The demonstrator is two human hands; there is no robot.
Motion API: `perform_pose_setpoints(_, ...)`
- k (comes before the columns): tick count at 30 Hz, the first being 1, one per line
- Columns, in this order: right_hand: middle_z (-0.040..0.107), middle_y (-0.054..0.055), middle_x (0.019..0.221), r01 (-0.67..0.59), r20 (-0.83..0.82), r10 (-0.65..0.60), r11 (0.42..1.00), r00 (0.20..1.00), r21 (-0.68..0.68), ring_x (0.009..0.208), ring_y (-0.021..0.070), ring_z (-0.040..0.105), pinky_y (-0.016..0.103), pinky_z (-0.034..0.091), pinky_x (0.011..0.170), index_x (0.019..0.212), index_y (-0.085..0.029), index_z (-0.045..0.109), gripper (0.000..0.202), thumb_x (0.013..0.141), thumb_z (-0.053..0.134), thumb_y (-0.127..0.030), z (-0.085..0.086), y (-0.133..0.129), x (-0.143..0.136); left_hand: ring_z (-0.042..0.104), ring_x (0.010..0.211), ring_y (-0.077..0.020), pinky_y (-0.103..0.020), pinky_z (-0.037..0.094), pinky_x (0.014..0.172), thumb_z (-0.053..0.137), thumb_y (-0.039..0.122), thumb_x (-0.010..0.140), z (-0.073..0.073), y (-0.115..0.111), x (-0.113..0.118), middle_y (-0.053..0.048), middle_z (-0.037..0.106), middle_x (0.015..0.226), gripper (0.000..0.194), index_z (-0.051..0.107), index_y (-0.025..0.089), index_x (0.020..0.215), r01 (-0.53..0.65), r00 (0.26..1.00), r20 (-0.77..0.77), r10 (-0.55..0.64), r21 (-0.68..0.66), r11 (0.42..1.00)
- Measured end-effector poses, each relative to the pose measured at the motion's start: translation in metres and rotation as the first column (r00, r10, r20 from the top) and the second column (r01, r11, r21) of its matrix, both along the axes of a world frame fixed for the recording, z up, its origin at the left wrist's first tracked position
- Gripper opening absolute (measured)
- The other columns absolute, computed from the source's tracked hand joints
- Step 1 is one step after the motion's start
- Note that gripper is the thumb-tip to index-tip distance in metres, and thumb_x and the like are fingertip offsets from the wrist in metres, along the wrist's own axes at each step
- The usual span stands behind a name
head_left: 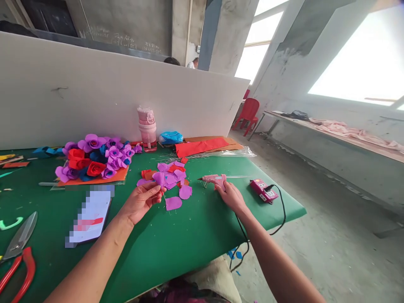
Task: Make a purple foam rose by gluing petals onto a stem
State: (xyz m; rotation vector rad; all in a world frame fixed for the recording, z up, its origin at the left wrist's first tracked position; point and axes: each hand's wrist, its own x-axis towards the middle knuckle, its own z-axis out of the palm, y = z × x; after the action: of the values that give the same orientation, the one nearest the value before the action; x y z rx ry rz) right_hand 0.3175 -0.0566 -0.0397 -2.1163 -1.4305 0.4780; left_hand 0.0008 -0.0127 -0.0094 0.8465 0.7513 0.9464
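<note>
My left hand pinches a small purple paper flower by its thin stem, with the petals upright above the fingertips. My right hand is closed round the handle of a pink glue gun, whose nozzle points left; a clear glue stick sticks out behind it. Between both hands lies a loose heap of purple, red and orange paper petals. One purple petal rests apart, just right of my left hand.
Finished paper flowers pile up at the back left. A phone and red-handled scissors lie at left. A pink bottle stands before the white board. The magenta power socket trails a black cord near the right edge.
</note>
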Motion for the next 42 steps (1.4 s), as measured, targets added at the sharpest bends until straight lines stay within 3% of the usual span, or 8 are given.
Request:
perform_pose_setpoints(5, 0.063, 0.013, 0.097, 0.010, 0.386, -0.050, 0.994, 0.921, 0.106, 0.091, 0.0263, 0.059, 0.032, 0.041, 0.071, 0.103, -0.016, 0.059, 0.037, 0.086, 0.051, -0.047, 0.015, -0.007, -0.021, 0.055, 0.055, -0.0075, -0.018, 0.048, 0.050, 0.077, 0.022, 0.068, 0.002, -0.002, 0.002, -0.007, 0.070, 0.075, 0.015, 0.070, 0.012, 0.077, 0.004, 0.999, 0.038, -0.005, 0.024, 1.000)
perform_pose_setpoints(10, 0.061, 0.004, 0.080, -0.170, -0.167, 0.271, 0.875, 0.948, 0.453, 0.073, 0.0173, 0.055, 0.028, 0.041, 0.065, 0.084, -0.020, 0.058, 0.028, 0.087, 0.046, -0.045, 0.044, 0.019, -0.092, 0.055, 0.048, -0.0092, -0.019, 0.043, 0.041, 0.074, 0.027, 0.071, 0.006, -0.003, 0.001, -0.007, 0.072, 0.077, 0.020, 0.064, 0.017, 0.085, -0.027, 0.996, 0.085, 0.023, 0.046, 0.999)
perform_pose_setpoints(14, 0.061, 0.002, 0.073, -0.125, -0.731, 0.444, 0.885, 0.519, 0.449, 0.063, 0.0132, 0.053, 0.026, 0.042, 0.061, 0.076, -0.019, 0.059, 0.027, 0.079, 0.052, -0.045, 0.044, 0.056, -0.152, 0.056, 0.049, -0.0087, -0.018, 0.044, 0.042, 0.076, 0.027, 0.070, 0.010, -0.001, -0.006, -0.004, 0.071, 0.075, 0.024, 0.064, 0.017, 0.088, -0.098, 0.992, 0.090, 0.091, 0.066, 0.993)
perform_pose_setpoints(17, 0.062, 0.002, 0.075, -0.079, -0.859, 0.394, 0.917, 0.327, 0.391, 0.063, 0.0124, 0.053, 0.026, 0.043, 0.062, 0.077, -0.019, 0.060, 0.024, 0.075, 0.055, -0.042, 0.025, 0.070, -0.172, 0.057, 0.053, -0.0075, -0.018, 0.048, 0.049, 0.076, 0.023, 0.069, 0.011, 0.003, -0.011, -0.004, 0.070, 0.077, 0.020, 0.065, 0.015, 0.084, -0.114, 0.992, 0.062, 0.109, 0.091, 0.989)
perform_pose_setpoints(25, 0.063, 0.002, 0.080, -0.193, -0.522, 0.548, 0.788, 0.654, 0.585, 0.077, 0.0160, 0.059, 0.028, 0.045, 0.070, 0.086, -0.021, 0.061, 0.017, 0.083, 0.044, -0.021, 0.000, 0.049, -0.172, 0.057, 0.058, -0.0082, -0.017, 0.050, 0.053, 0.079, 0.021, 0.065, 0.010, 0.008, -0.013, -0.003, 0.069, 0.077, 0.018, 0.068, 0.015, 0.077, -0.167, 0.985, -0.014, 0.169, 0.087, 0.982)
perform_pose_setpoints(37, 0.065, 0.006, 0.091, -0.270, -0.265, 0.416, 0.851, 0.870, 0.451, 0.088, 0.0212, 0.056, 0.036, 0.043, 0.080, 0.090, -0.021, 0.060, 0.017, 0.081, 0.047, -0.015, 0.002, 0.066, -0.149, 0.055, 0.050, -0.0085, -0.018, 0.047, 0.046, 0.085, 0.019, 0.055, 0.012, 0.011, -0.013, -0.002, 0.071, 0.069, 0.023, 0.068, 0.019, 0.071, -0.247, 0.969, 0.008, 0.247, -0.015, 0.969)
perform_pose_setpoints(39, 0.066, 0.005, 0.091, -0.293, -0.371, 0.464, 0.853, 0.805, 0.431, 0.085, 0.0197, 0.058, 0.035, 0.044, 0.079, 0.089, -0.021, 0.061, 0.014, 0.082, 0.049, -0.020, 0.004, 0.067, -0.146, 0.054, 0.049, -0.0082, -0.018, 0.047, 0.045, 0.085, 0.018, 0.055, 0.011, 0.011, -0.014, -0.002, 0.071, 0.067, 0.024, 0.068, 0.019, 0.072, -0.250, 0.968, 0.025, 0.250, -0.020, 0.968)
perform_pose_setpoints(42, 0.066, 0.003, 0.077, -0.443, -0.693, 0.574, 0.807, 0.436, 0.391, 0.064, 0.0148, 0.058, 0.029, 0.047, 0.064, 0.084, -0.020, 0.062, 0.019, 0.083, 0.053, -0.037, 0.011, 0.064, -0.146, 0.053, 0.046, -0.0072, -0.017, 0.045, 0.044, 0.085, 0.018, 0.055, 0.010, 0.010, -0.014, -0.002, 0.071, 0.066, 0.025, 0.068, 0.018, 0.074, -0.251, 0.966, 0.063, 0.252, -0.019, 0.968)
